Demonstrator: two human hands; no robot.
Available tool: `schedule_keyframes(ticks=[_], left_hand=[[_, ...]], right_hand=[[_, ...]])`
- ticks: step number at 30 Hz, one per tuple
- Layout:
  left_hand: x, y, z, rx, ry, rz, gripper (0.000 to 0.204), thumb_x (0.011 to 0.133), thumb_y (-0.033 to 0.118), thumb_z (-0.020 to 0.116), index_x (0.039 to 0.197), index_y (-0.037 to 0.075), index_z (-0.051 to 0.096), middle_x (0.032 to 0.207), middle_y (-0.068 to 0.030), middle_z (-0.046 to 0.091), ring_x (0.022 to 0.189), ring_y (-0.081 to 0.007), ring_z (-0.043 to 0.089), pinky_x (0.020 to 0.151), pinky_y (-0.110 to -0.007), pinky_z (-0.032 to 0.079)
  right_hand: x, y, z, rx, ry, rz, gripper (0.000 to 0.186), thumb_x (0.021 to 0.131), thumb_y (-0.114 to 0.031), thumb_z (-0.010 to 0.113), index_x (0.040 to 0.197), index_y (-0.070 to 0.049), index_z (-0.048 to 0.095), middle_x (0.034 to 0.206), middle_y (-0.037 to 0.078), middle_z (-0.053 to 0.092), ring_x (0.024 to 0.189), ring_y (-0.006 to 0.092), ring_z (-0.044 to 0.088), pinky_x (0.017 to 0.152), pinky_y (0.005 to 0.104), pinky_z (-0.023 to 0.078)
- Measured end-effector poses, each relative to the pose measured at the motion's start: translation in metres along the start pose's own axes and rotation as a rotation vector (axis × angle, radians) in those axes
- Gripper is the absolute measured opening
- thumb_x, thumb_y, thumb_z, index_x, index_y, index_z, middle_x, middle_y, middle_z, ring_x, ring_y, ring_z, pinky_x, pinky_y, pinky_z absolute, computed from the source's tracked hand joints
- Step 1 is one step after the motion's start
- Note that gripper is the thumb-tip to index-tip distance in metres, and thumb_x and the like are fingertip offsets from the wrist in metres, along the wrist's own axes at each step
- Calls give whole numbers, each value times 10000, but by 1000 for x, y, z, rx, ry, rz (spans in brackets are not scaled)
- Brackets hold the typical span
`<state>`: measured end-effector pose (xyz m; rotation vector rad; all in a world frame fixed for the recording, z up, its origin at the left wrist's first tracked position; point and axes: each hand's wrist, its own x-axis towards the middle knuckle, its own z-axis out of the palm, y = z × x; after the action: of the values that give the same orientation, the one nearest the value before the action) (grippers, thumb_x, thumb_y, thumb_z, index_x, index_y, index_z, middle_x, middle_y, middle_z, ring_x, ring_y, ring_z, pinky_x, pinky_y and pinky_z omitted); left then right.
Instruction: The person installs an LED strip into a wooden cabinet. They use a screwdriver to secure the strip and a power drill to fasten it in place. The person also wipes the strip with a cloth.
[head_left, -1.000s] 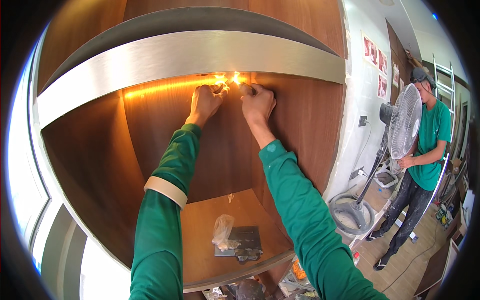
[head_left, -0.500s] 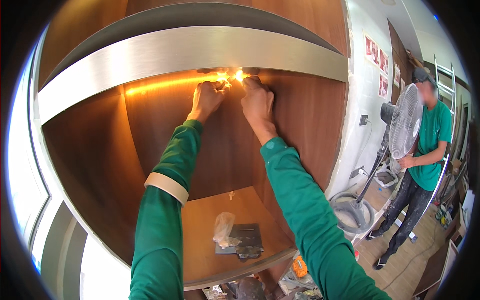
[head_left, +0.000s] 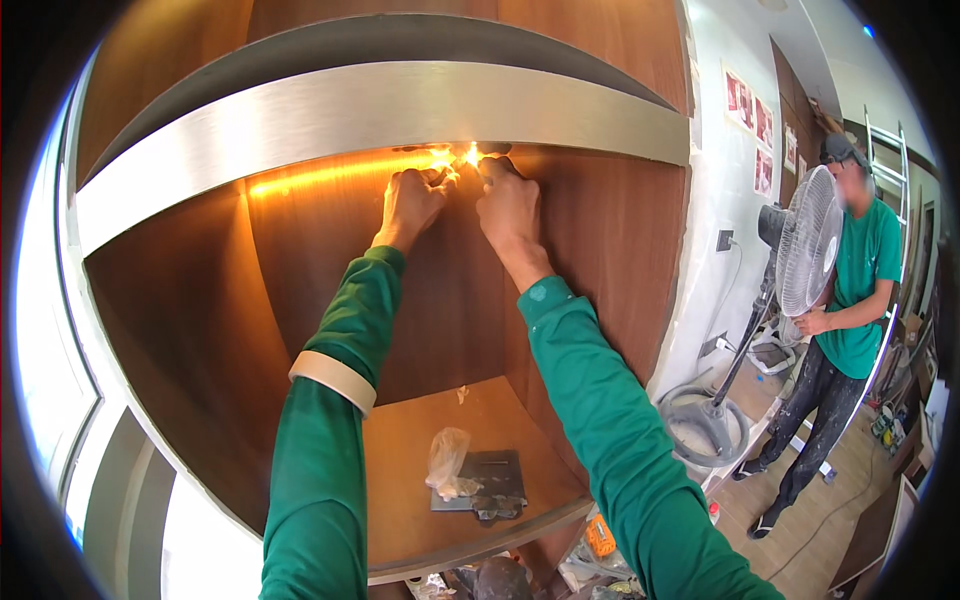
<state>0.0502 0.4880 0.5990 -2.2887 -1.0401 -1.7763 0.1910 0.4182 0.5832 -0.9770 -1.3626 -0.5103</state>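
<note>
Both my arms, in green sleeves, reach up under the metal-faced edge of a wooden cabinet. My left hand (head_left: 410, 205) is closed, its fingers pinching a glowing yellow light strip (head_left: 440, 160). Close to its right, my right hand (head_left: 510, 210) is closed too, its fingertips at another bright spot of that strip. Glare hides exactly how the fingers grip it. A warm line of light (head_left: 320, 181) runs leftward along the back panel. Around my left forearm sits a roll of tape (head_left: 333, 381).
On the lower shelf (head_left: 400, 530) lie a crumpled plastic bag (head_left: 447, 458) and a dark flat plate (head_left: 497, 477). To the right stands a pedestal fan (head_left: 808, 240), with a person in green (head_left: 862, 260) behind it. A ladder (head_left: 890, 170) leans farther back.
My hands stay at the light strip, with only slight movement of the fingers. The whole view has shifted a little; the person by the fan stands as before.
</note>
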Motion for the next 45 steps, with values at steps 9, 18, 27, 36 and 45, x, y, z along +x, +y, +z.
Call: schedule_keyframes(ticks=[9,18,27,36,45], left_hand=[[2,-6,4,-7,39,35,375,837,368,663,1117,123,710,1015,-155,700,950,-342,666,843,-417,525],[6,-8,7,-54,-29,-33,396,835,400,647,1140,154,706,1019,-152,704,954,-340,666,857,-415,521],[7,-11,6,-59,35,51,345,855,234,682,1137,36,695,942,-93,738,632,-108,576,642,-305,499],[6,-10,6,-86,3,-14,433,830,416,661,1142,120,706,1059,-175,694,998,-326,668,885,-397,511],[-15,18,-29,-299,-57,-314,320,820,295,706,1044,71,751,663,-60,667,547,-99,601,548,-272,499]], right_hand=[[8,-6,4,11,-133,171,258,770,1,575,1016,58,630,981,286,633,935,442,620,805,467,514],[4,9,6,-121,-2,-163,221,709,86,549,913,34,616,1012,226,637,935,446,600,785,509,505],[3,11,12,-150,118,-287,173,680,82,611,842,42,653,967,177,658,1004,369,608,874,447,512],[-34,-12,-20,61,113,209,336,724,80,594,1039,-4,675,1009,162,686,892,334,667,836,393,525],[-183,-28,-114,837,-75,905,287,934,-10,573,1203,88,595,1063,159,672,917,213,683,816,308,572]])
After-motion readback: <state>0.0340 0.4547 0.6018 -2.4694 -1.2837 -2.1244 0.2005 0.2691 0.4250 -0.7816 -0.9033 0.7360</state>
